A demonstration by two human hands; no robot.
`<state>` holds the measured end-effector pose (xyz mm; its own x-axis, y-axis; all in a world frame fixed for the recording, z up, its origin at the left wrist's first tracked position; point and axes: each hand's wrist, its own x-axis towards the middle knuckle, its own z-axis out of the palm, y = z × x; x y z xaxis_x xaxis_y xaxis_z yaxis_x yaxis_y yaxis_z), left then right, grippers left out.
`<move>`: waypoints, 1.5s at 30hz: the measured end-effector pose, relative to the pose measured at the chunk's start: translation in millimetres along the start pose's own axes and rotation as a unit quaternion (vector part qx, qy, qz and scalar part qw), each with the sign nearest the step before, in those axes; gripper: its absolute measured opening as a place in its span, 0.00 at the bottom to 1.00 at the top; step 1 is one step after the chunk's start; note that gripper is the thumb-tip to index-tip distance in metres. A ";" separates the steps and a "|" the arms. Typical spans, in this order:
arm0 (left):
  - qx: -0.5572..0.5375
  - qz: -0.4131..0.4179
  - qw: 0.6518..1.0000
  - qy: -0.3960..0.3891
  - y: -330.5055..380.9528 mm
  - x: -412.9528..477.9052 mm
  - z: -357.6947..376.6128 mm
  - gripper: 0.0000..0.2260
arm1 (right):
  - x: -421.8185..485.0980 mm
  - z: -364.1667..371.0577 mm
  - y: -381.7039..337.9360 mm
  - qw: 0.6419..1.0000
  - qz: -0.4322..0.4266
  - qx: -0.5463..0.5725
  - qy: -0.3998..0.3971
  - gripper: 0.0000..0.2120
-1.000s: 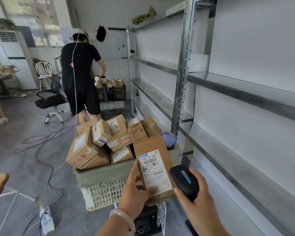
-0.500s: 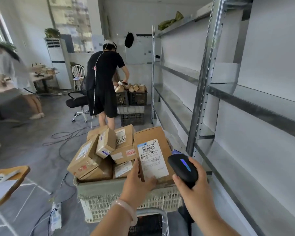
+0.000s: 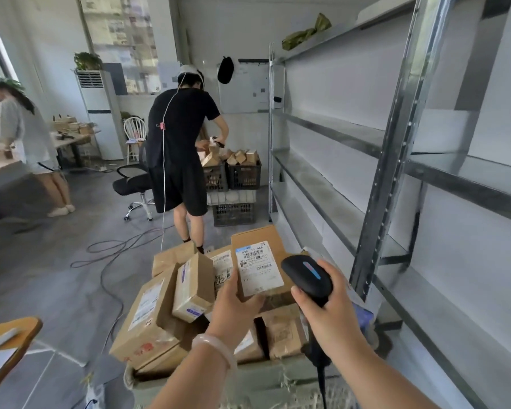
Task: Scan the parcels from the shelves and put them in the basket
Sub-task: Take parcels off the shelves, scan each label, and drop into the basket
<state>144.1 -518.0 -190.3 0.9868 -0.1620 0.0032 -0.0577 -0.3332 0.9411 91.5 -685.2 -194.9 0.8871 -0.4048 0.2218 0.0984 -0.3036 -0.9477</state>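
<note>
Bright daylight, soft shadows, warped edges

Two bare forearms, no sleeves in view; pale translucent bangle [image 3: 216,345] on the left wrist

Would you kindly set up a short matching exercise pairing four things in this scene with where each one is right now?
Things:
1. labelled parcel
2. barcode scanner
3. office chair
4. green bundle

Places:
a. on the top shelf
b. in the left hand
c. on the floor beside the person in black
d. in the right hand

Pairs: 1-b, 2-d, 3-c, 4-a
</note>
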 end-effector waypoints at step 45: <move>0.414 0.152 0.893 -0.090 -45.2 100.2 -36.0 0.35 | 22.9 85.3 6.0 0.990 0.058 -0.088 0.093 0.33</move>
<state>251.0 -485.7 -220.4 0.8706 -0.4833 0.0915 -0.4842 -0.8090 0.3332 150.8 -622.7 -215.1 0.7880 -0.5923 0.1679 -0.0933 -0.3844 -0.9184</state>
